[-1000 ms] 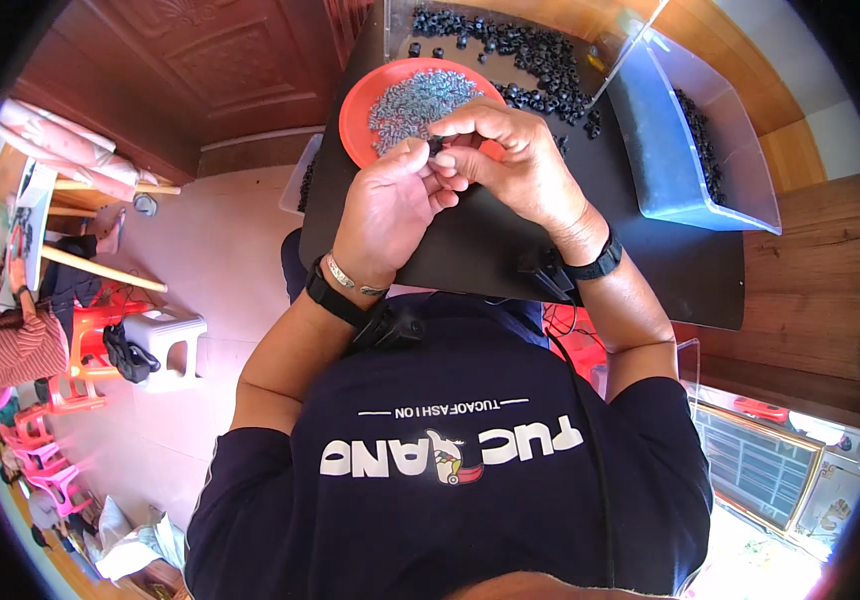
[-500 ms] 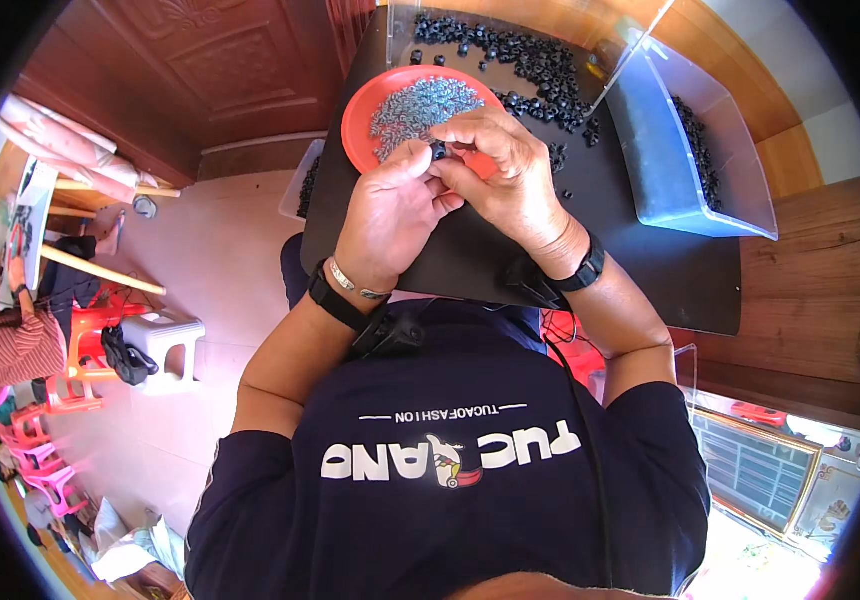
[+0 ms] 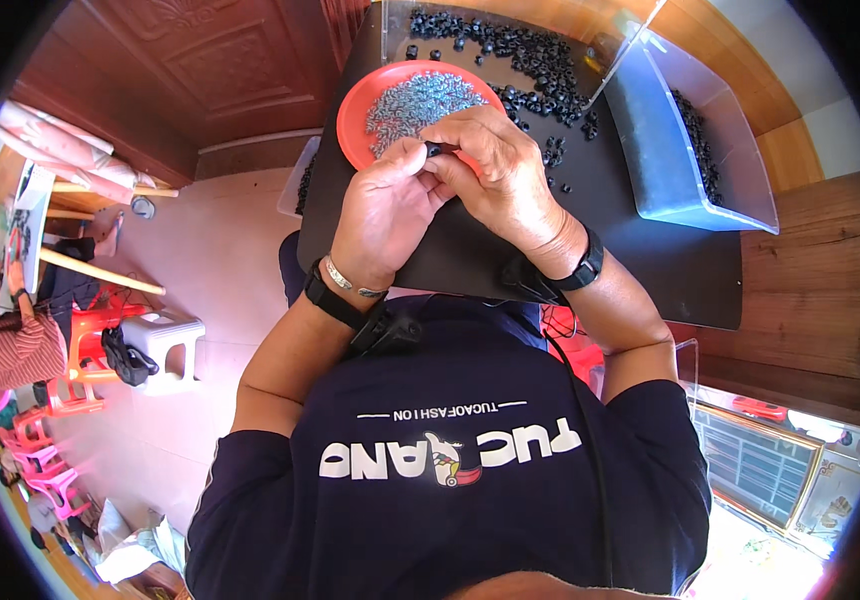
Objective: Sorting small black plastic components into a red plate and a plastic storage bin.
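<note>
My left hand and my right hand meet over the near edge of a round red plate. Between their fingertips is a small black knob-like part, partly covered by the fingers. The left thumb and fingers pinch it from one side while the right fingers close on it from the other. Heaped on the plate are many small silvery metal pieces, like screws. Behind and to the right of my hands, more black parts lie loose on the dark table.
A translucent bluish bin with black parts stands tilted at the table's right. Another clear container sits past the left edge. A clear panel rises at the back. Far left, a person in a striped top sits near a grey stool.
The black part has turned a little between my fingertips. My right fingers have shifted slightly left over it, and both hands otherwise keep their place.
</note>
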Motion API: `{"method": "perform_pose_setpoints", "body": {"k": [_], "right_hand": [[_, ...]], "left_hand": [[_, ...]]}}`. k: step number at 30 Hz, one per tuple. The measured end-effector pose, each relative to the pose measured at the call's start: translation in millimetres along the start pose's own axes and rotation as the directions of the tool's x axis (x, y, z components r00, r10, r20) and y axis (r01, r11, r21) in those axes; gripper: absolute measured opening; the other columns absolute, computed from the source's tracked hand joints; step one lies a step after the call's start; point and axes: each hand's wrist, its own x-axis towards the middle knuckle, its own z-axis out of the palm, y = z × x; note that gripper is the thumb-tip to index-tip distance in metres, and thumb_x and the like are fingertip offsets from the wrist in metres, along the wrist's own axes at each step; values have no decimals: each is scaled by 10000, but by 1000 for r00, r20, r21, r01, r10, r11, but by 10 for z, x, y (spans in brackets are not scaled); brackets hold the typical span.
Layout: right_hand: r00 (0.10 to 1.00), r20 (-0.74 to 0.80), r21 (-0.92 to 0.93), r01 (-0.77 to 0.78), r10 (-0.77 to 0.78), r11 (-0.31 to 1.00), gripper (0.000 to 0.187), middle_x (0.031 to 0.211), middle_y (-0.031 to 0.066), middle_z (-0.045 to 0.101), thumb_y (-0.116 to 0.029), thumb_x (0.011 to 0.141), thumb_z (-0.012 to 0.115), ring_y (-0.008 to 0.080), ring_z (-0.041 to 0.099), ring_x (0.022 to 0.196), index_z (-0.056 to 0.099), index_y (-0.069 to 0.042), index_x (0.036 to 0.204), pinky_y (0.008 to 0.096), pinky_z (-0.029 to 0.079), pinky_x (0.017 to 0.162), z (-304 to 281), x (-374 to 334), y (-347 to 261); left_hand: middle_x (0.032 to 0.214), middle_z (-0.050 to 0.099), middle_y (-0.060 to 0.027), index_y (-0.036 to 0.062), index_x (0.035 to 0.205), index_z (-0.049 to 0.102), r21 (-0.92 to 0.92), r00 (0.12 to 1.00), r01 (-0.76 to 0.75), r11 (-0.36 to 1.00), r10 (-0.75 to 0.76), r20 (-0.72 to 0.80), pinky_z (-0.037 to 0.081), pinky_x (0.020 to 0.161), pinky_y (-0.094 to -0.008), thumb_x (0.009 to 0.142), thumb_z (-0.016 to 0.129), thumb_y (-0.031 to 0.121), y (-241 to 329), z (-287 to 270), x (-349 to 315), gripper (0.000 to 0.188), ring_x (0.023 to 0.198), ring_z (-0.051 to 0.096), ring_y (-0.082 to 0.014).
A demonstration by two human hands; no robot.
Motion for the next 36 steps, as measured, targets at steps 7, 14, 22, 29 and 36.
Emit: {"method": "perform_pose_setpoints", "body": {"k": [7,14,22,29,36], "right_hand": [[999,24,5,39,-39,999,267,907,85,655,-13,721,714,270,638,841,620,-63,966,353,528,727,37,-8,39],[999,-2,55,37,-37,998,263,916,83,659,-4,731,711,263,640,858,624,-68,971,353,528,736,61,-31,77],[992,-126,-28,22,-25,999,277,874,91,658,-5,702,746,232,645,822,660,-62,959,320,528,697,-224,119,110],[807,-564,-276,-387,177,880,209,809,32,671,-109,773,751,81,596,699,687,-39,960,234,499,651,-1243,217,299],[856,-515,-794,-461,-36,397,207,946,83,683,-128,792,669,219,657,828,711,-102,994,324,520,748,-1859,-24,399]], "left_hand": [[1036,608,-59,32,1052,590,15,999,-14,1000,14,42,397,962,-352,949,476,217,-6,-45,-19,240,999,554,-168],[1062,603,-60,33,1065,587,25,999,-32,999,31,45,398,961,-349,946,471,212,-13,-42,-7,244,1016,547,-161],[965,628,-103,6,1080,573,104,999,34,994,-31,-37,462,837,-329,945,470,208,142,-100,-86,263,896,604,-211],[930,624,-106,17,1002,572,56,998,52,997,-50,-27,467,782,-332,962,456,225,233,-257,-106,242,857,607,-236],[949,601,-121,15,1008,546,-9,997,69,998,-69,44,479,804,-343,957,458,181,276,-313,-99,195,879,591,-247]]}}
